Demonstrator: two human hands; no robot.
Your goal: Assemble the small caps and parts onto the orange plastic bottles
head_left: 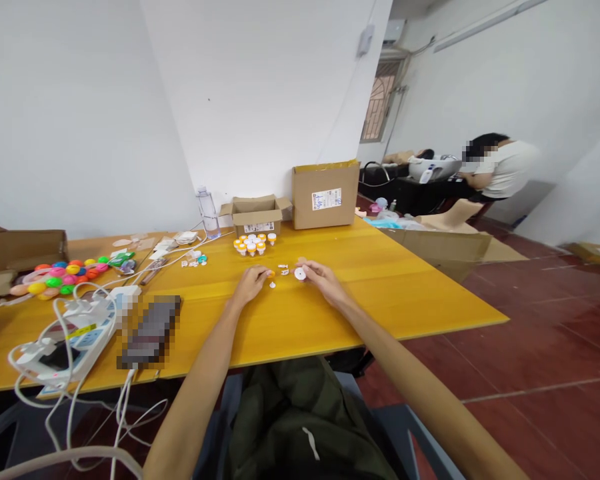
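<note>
- White round cap (301,274) sits between the fingertips of the right hand (320,277), which closes on it just above the yellow table (405,293).
- Left hand (253,281) pinches a small orange piece (271,273) at its fingertips, close beside the right grip.
- Between both grips some tiny white parts (283,269) lie on the wood.
- Beyond the grips stand orange-white bottles (253,244), and behind them a small open carton (256,215).

Bright, even light; warped edges.
</note>
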